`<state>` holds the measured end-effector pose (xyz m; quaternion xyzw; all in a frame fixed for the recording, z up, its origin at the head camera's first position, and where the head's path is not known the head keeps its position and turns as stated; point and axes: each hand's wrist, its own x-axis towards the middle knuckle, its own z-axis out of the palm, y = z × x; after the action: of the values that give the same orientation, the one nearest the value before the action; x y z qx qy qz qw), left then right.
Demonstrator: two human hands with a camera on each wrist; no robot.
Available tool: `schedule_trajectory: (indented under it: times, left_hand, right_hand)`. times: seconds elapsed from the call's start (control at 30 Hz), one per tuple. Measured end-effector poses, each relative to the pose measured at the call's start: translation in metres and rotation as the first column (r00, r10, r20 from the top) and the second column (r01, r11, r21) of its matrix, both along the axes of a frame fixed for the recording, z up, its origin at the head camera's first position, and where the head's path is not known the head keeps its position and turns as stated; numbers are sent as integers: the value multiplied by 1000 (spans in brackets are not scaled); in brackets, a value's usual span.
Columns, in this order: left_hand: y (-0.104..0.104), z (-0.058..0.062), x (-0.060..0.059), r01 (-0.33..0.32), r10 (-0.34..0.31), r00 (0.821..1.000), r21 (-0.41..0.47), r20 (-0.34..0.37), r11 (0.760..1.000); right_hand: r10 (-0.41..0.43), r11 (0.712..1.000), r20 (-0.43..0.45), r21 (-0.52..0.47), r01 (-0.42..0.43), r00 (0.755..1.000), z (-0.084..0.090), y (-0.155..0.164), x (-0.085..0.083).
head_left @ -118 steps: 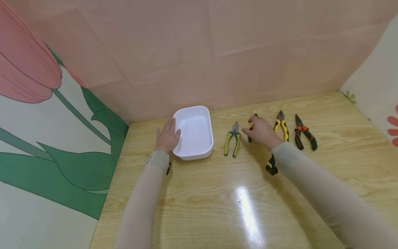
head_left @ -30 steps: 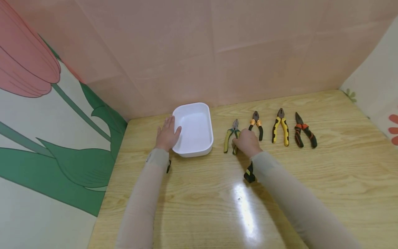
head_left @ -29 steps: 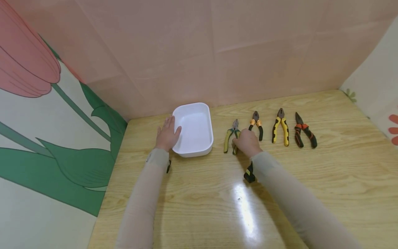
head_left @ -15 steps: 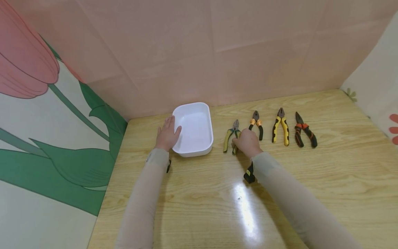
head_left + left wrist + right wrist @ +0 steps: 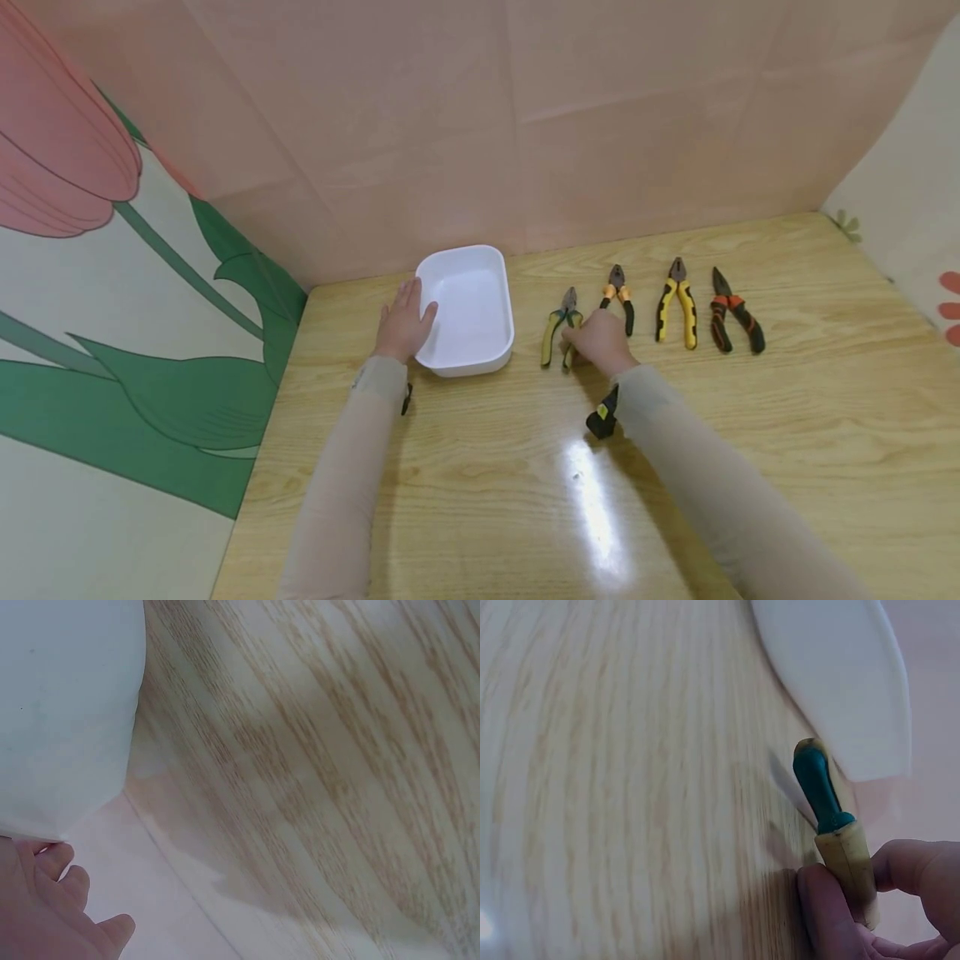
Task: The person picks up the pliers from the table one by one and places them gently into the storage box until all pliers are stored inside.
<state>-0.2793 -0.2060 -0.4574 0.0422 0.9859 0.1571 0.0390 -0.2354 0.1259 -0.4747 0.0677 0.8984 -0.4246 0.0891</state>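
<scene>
Yellow-and-green pliers (image 5: 551, 335) lie with their handles spread, right of a white tray (image 5: 497, 363). My right hand (image 5: 602, 342) pinches their right handle; in the right wrist view thumb and fingers press that handle (image 5: 847, 864) from both sides. At the tray's left side, my left hand (image 5: 402, 325) rests with straight fingers over the rim, thumb on the inner edge. The left wrist view shows curved fingertips (image 5: 73, 885) beside the tray's wall (image 5: 67, 705).
Farther right lie small orange-and-black pliers (image 5: 617, 283), yellow-and-black pliers (image 5: 689, 321) and red-and-black pliers (image 5: 722, 312). A pink cloth (image 5: 420, 142) hangs behind the wooden table (image 5: 480, 492). Black wrist cameras, one of them a black device (image 5: 602, 417), sit under the sleeves.
Since the oldest frame, my right hand has moved left from the orange-and-black pliers and taken hold of the yellow-and-green pliers' handle. Over the last second both hands have stayed nearly still.
</scene>
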Motion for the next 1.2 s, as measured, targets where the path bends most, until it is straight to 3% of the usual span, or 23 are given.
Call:
schedule_trajectory:
  times: [0.23, 0.37, 0.5, 0.63, 0.8, 1.2]
  left_hand:
    - [0, -1, 0, 7, -7, 1000, -1, -2, 1000]
    - [-2, -2, 0, 8, -8, 1000, -3, -5, 1000]
    - [-2, -2, -1, 7, -7, 1000, 5, -8, 1000]
    - [-2, -2, -1, 8, -8, 1000, 4, -9, 1000]
    - [-1, -2, -1, 11, -11, 1000, 7, -17, 1000]
    - [-1, -2, -1, 34, -33, 999, 58, -28, 998]
  right_hand:
    - [-14, 999, 24, -48, 15, 1000, -1, 4, 0]
    - [-32, 989, 72, -142, 42, 997, 2, 6, 3]
    - [-53, 946, 143, -311, 96, 988, 3, 8, 4]
    - [-65, 870, 211, -467, 159, 975, 1, 8, 4]
    - [-37, 800, 254, -572, 181, 967, 0, 5, 5]
    - [-42, 779, 287, -591, 211, 957, -2, 4, 4]
